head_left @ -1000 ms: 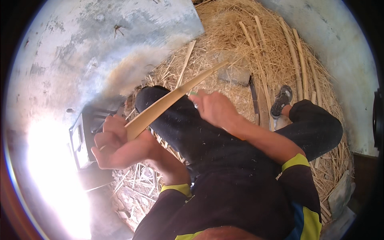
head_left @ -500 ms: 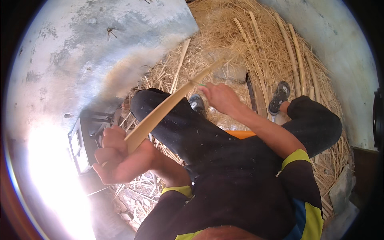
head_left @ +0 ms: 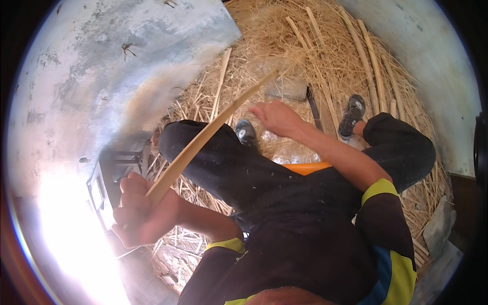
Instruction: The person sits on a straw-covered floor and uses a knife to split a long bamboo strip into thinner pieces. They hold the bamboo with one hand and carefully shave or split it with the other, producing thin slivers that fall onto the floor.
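A long, pale bamboo strip (head_left: 206, 137) slants from the lower left up toward the straw, crossing above my left knee. Its near end lies in my left hand (head_left: 147, 211), whose fingers are closed around it. My right hand (head_left: 278, 118) is close beside the strip's far half, with a small gap between them. The right fingers are curled in, and whatever they hold is hidden behind the hand.
Straw-like shavings (head_left: 254, 56) cover the ground. Several bamboo poles (head_left: 373, 66) lie at the far right, near a long dark flat piece (head_left: 314, 108) and a grey block (head_left: 286, 89). Pale walls (head_left: 112, 66) stand left and right. Something orange (head_left: 305, 168) shows between my legs.
My right hand has come off the strip, and the small green bit at its fingertips is out of sight. My left hand and the strip have shifted slightly left and down.
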